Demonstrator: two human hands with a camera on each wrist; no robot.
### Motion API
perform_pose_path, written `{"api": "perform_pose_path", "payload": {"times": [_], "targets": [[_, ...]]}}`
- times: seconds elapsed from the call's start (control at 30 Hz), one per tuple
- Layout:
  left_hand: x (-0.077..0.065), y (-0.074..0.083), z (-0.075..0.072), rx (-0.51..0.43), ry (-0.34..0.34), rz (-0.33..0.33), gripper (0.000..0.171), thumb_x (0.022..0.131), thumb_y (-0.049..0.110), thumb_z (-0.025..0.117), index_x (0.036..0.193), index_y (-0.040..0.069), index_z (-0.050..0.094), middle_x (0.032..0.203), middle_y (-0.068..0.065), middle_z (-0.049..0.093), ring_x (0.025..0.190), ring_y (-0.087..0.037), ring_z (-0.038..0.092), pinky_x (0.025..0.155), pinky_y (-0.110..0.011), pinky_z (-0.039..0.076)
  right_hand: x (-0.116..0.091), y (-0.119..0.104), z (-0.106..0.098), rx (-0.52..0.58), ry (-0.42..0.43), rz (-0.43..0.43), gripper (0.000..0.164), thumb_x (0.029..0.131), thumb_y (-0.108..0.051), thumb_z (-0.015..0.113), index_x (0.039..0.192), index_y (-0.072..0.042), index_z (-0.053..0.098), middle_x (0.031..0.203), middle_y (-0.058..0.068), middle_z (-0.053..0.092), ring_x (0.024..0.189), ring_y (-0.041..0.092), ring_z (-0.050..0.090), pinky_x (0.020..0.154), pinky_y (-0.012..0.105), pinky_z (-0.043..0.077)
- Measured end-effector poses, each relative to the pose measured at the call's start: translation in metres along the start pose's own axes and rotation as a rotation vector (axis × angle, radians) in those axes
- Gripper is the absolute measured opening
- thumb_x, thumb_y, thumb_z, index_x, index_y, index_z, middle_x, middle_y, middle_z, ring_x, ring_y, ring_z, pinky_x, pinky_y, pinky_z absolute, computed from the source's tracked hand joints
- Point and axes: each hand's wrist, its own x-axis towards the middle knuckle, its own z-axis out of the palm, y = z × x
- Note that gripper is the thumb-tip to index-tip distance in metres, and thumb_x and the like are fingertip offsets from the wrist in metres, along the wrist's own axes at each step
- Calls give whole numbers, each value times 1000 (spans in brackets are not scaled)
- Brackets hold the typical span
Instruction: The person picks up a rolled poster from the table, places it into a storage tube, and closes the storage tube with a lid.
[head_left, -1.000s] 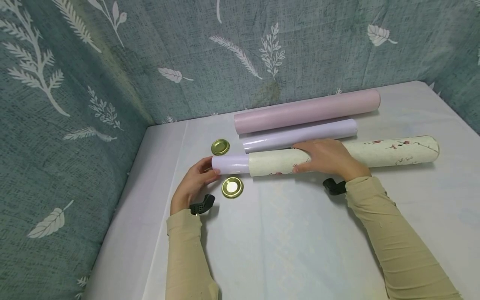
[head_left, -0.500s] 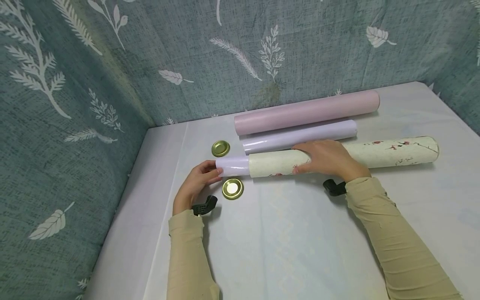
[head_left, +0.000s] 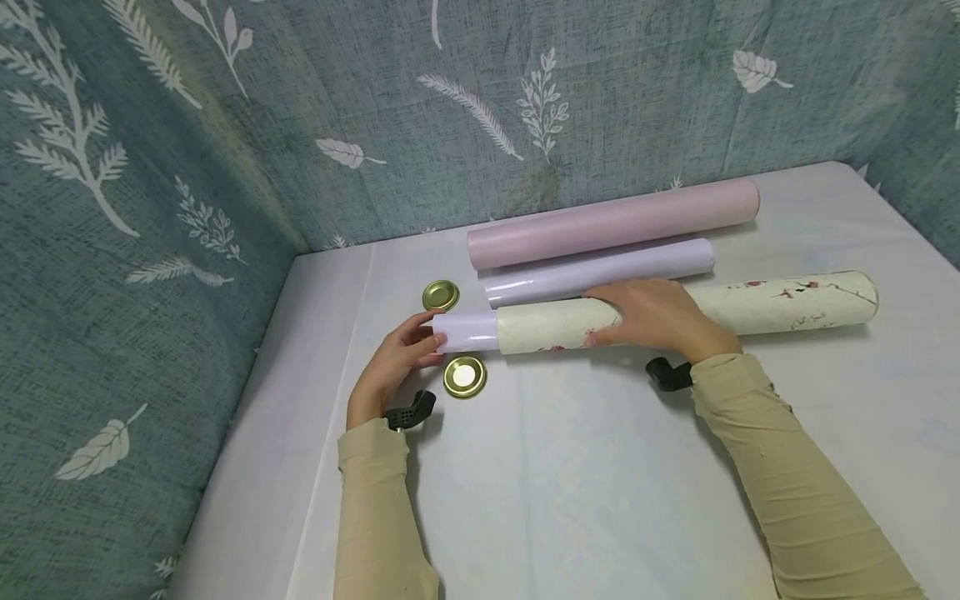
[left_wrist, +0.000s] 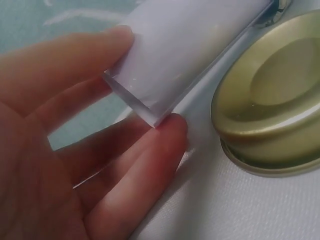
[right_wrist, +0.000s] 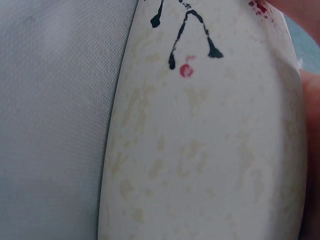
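Note:
A cream tube (head_left: 783, 304) printed with dark branches and red blossoms lies across the table, its surface filling much of the right wrist view. From its left end sticks a short length of glossy lilac roll (head_left: 472, 332); the rest of that roll is hidden inside. My left hand (head_left: 390, 362) holds the roll's outer end, thumb on one side and fingers on the other, as the left wrist view shows the roll's edge (left_wrist: 131, 100) between them. My right hand (head_left: 652, 317) grips the tube around its middle from above.
Gold jar lids lie close to the left hand, one lid (head_left: 440, 295) behind the roll and another lid (head_left: 465, 376) in front. Behind the tube lie a second lilac roll (head_left: 600, 272) and a pink tube (head_left: 615, 223). A patterned curtain (head_left: 480, 117) hangs at the back.
My left hand has shifted slightly right, and less of the lilac roll shows outside the cream tube. The right hand and the tube have stayed in place.

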Motion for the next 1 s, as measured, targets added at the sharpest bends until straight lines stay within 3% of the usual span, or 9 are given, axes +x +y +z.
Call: {"api": "perform_pose_path", "payload": {"times": [0.2,0.5,1.0], "targets": [[-1,0,0,11,-38,63,59,83,27,63,136,16,38,134,-11,36,109,-26,47,82,-35,47,0,1,0,-6,-3,3,78,63,-73,56,126,-27,50,118,-3,56,105,22,53,80,45,42],[13,-16,-5,-35,-160,121,66,81,4,64,138,16,33,132,-13,37,111,-27,45,79,-34,47,0,0,-1,1,5,11,77,63,-72,58,125,-27,51,117,-3,57,105,21,53,80,44,41],[14,-19,-2,21,-87,101,53,78,29,70,126,20,49,120,-10,48,104,-25,50,79,-35,49,1,0,0,-11,-6,9,79,63,-74,56,126,-28,50,119,-4,56,106,21,53,81,44,41]]}}
